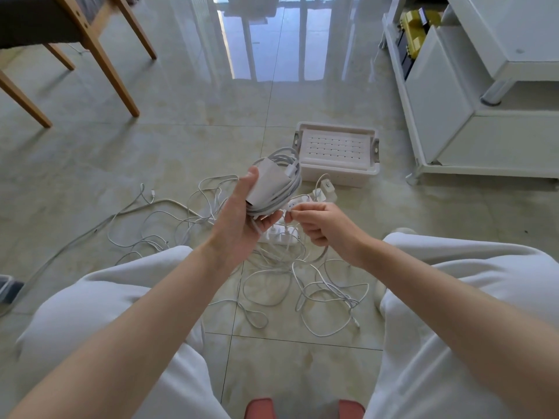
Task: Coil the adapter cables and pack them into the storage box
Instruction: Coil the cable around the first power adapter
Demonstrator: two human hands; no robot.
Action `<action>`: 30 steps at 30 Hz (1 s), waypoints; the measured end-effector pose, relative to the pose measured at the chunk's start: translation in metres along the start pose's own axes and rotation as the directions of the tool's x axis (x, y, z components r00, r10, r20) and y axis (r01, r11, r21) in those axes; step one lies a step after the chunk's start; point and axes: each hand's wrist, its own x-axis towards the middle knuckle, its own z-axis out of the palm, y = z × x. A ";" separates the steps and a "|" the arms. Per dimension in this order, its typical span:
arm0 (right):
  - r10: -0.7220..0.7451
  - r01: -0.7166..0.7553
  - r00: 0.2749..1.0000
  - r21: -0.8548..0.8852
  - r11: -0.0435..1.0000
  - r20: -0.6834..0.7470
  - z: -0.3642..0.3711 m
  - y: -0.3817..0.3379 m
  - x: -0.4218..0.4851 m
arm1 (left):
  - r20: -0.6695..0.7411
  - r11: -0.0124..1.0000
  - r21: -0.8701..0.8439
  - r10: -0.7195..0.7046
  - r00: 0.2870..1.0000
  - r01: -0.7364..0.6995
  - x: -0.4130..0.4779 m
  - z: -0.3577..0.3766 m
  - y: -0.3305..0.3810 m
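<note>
We're over a glossy tiled floor (181, 116), knees in light grey trousers (453, 282) on either side. White cabinet (447, 95) far right, wooden chair (90, 40) far left. The white storage box (335, 127) sits on the floor ahead, just left of the cabinet, top open, slotted base showing. Between box and knees is a sprawl of thin white cables (326, 291), loose and tangled, around a white power strip (281, 237) with plugs in it. A small white charger (327, 189) sits just in front of the box. Left hand (239, 219), raised over the tangle, grips a white adapter brick (269, 182), thumb on its top edge. The brick's cable (295, 179) is wound round it in several neat loops. Right hand (323, 225) pinches the cable end (290, 210) between thumb and forefinger, right at the coil's lower edge.
</note>
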 end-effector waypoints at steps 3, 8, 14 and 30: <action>-0.018 0.017 1.000 -0.058 0.998 -0.018 0.006 0.001 -0.003 | 0.053 1.000 0.023 0.010 0.999 -0.011 -0.004 0.002 -0.005; -0.090 0.095 0.994 0.082 0.992 -0.062 0.013 0.005 -0.008 | 0.090 0.979 0.202 0.025 0.996 -0.043 -0.004 0.003 -0.007; -0.108 0.094 0.971 -0.076 0.993 -0.212 0.020 0.010 -0.004 | -0.046 0.989 0.149 0.008 0.999 -0.001 -0.002 0.005 -0.012; -0.147 0.047 0.918 -0.267 0.963 -0.368 0.026 0.034 0.004 | -0.099 0.966 0.229 -0.103 0.990 0.124 0.013 -0.012 -0.047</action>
